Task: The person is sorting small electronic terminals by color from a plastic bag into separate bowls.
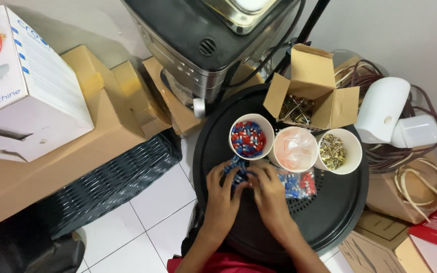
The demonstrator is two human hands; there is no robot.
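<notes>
Head view, hands: you are resting your left hand [222,191] and your right hand [269,193] side by side on the round black tray [340,212], fingers curled down into a small pile of connectors [237,171].
Left hand grip: your fingertips are pressing on the blue pieces; whether they are pinching one or only touching, the view is not showing.
Right hand grip: your fingers are bending toward the same pile, thumb tucked under; you cannot tell if anything is caught between them.
Pile: the blue connectors are lying on the tray just below the white cup of connectors [251,136], touching both hands.
Bag: a clear bag of blue and red pieces [299,183] is lying just right of your right hand.
Cups: three cups are standing in a row above your hands; the first is holding red and blue pieces, the middle cup [294,148] is holding a pinkish plastic bag, the right cup [338,150] is holding brass-coloured metal bits.
Box: an open cardboard box [309,86] of metal parts is sitting behind the cups.
Surroundings: a dark woven basket [117,177] is lying on the white floor tiles to your left, a white box [21,91] is sitting on brown cartons, and a white lamp [385,114] is resting on coiled cable at the right.
</notes>
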